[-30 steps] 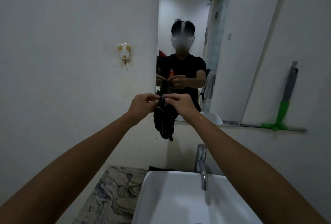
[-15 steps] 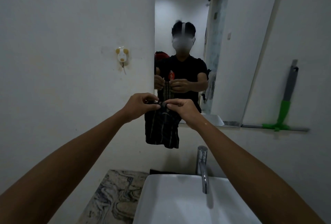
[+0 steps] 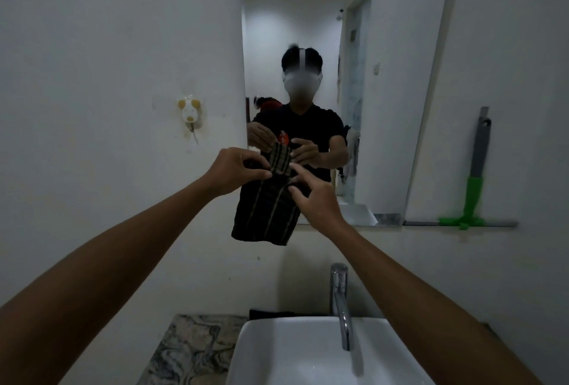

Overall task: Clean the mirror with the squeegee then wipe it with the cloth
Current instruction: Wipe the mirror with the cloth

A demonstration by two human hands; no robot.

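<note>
A dark cloth (image 3: 264, 215) with pale stripes hangs in front of the mirror's lower left corner. My left hand (image 3: 235, 170) pinches its top edge. My right hand (image 3: 314, 200) is at the cloth's upper right, fingers spread and touching it; a firm hold is not evident. The tall mirror (image 3: 385, 76) reflects a person holding the same cloth. The squeegee (image 3: 475, 181), grey handle with green head, stands upright on the narrow ledge to the right of the mirror, away from both hands.
A white basin (image 3: 308, 350) with a chrome tap (image 3: 340, 301) sits below the hands. A marbled countertop (image 3: 187, 350) lies left of it. A small animal-shaped hook (image 3: 190, 112) sticks to the left wall. A dark item lies behind the basin.
The bunched cloth has been spread into a flat hanging rectangle. My right hand's fingers have loosened from a pinch to a spread touch. The view has tilted up slightly.
</note>
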